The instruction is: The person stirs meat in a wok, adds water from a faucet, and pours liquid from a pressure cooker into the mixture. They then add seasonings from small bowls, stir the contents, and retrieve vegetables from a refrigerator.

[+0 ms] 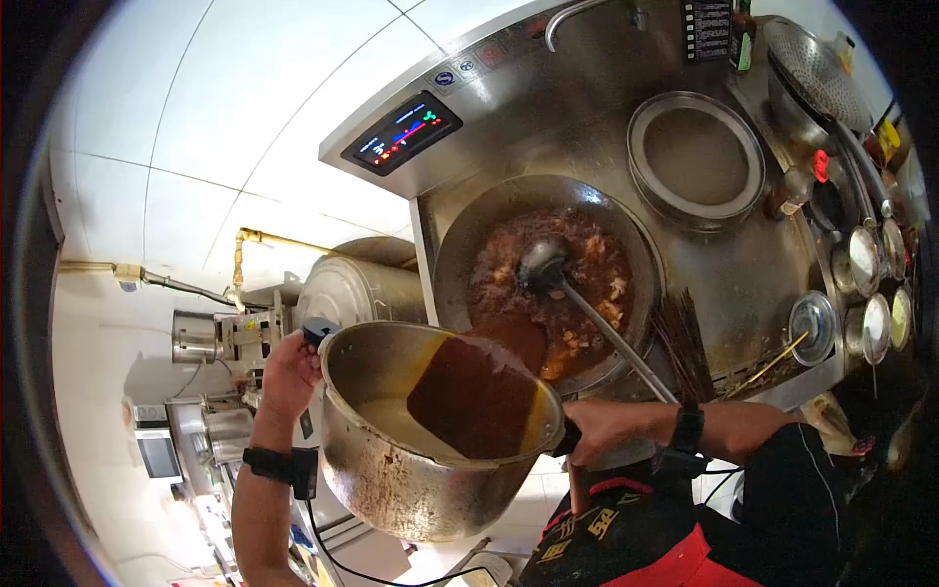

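A large worn metal pot (391,489) is tilted toward the wok (460,230), dark brown liquid (474,396) lying against its lower rim. Just past that rim, smooth brown liquid shows inside the wok. My left hand (291,372) is closed around the pot's black handle (319,331) on one side. On the opposite side my right hand (604,430) grips the other handle, its fingers partly hidden. Chunks of food in dark, bubbling sauce fill the wok. A ladle (544,264) rests in it, its long handle leaning over the rim toward my right forearm.
A lit control panel (403,133) and a faucet (553,34) are on the stove's back. Round metal rings (696,157) sit beside the wok. A bamboo brush (685,342), clear bowl (812,323) and seasoning containers (865,259) stand right. A lidded steel pot (362,289) stands left.
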{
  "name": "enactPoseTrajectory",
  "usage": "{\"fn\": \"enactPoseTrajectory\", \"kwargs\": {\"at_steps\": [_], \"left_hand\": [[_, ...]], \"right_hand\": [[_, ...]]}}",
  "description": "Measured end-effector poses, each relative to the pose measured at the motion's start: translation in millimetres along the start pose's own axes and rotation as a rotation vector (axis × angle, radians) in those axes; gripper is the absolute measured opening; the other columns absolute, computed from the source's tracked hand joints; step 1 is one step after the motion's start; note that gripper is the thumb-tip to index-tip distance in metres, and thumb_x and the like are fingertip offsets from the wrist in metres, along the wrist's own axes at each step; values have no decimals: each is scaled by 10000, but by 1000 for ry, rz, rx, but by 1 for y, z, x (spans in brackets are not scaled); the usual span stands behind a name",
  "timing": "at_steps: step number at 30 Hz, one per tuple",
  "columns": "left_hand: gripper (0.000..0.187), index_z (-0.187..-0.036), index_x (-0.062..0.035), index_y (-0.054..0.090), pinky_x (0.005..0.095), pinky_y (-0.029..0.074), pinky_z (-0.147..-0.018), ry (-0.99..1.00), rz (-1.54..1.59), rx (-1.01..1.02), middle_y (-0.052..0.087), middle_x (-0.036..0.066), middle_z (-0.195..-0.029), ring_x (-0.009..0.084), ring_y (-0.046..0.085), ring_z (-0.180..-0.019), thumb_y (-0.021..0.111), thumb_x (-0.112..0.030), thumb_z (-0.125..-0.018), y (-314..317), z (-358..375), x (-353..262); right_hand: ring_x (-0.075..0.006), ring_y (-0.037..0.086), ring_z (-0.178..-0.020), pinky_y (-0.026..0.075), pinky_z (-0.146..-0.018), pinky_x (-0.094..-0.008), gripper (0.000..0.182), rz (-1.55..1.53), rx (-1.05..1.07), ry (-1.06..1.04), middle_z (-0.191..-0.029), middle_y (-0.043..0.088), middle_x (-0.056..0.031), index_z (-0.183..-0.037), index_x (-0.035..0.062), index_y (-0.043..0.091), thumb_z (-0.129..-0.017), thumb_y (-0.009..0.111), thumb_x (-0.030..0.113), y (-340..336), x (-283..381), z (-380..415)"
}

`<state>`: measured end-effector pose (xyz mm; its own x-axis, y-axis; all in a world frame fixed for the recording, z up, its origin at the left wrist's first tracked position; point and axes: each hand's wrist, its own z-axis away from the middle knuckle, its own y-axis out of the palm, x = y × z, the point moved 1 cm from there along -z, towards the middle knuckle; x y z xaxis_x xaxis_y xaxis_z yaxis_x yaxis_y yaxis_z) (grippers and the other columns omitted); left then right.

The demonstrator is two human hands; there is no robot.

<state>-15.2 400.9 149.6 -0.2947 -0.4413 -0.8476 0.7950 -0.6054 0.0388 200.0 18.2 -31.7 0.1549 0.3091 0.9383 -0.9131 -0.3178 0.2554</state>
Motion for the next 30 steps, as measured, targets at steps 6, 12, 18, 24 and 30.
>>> {"fn": "enactPoseTrajectory", "kwargs": {"at_steps": [6,12,18,24,30], "left_hand": [[211,-918,-113,537,238,392,-539,58,-117,38,511,-43,-796,86,490,-650,534,-320,-953,20,7,-14],[220,-918,-122,542,230,381,-535,0,-115,45,520,-41,-800,81,497,-657,559,-341,-938,30,13,-21],[229,-941,-116,562,225,395,-548,-11,-176,97,559,-33,-836,89,521,-689,562,-345,-936,26,10,-26],[226,-958,-109,569,244,418,-566,-42,-125,153,572,-22,-852,107,531,-712,583,-331,-917,31,16,-30],[247,-1012,-108,565,239,414,-576,-21,-141,152,545,-28,-853,110,520,-720,585,-328,-902,26,32,-22]], "right_hand": [[-200,556,-834,476,-756,-344,588,-141,9,-50,-899,577,-70,-1160,-28,524,-608,687,92,8,-24,-8],[-170,540,-741,463,-655,-320,540,-263,29,-76,-841,563,-38,-1141,-29,513,-631,673,47,14,-31,-6],[-177,525,-969,445,-870,-305,676,-247,112,82,-1055,562,-64,-1296,-4,462,-660,669,93,12,-24,-3],[-195,524,-992,427,-911,-333,691,-265,148,44,-1060,559,-80,-1284,-8,465,-639,677,119,9,-24,2],[-217,505,-1091,387,-984,-353,670,-253,87,-77,-1161,554,-108,-1271,-22,464,-645,670,104,13,-31,5]]}}
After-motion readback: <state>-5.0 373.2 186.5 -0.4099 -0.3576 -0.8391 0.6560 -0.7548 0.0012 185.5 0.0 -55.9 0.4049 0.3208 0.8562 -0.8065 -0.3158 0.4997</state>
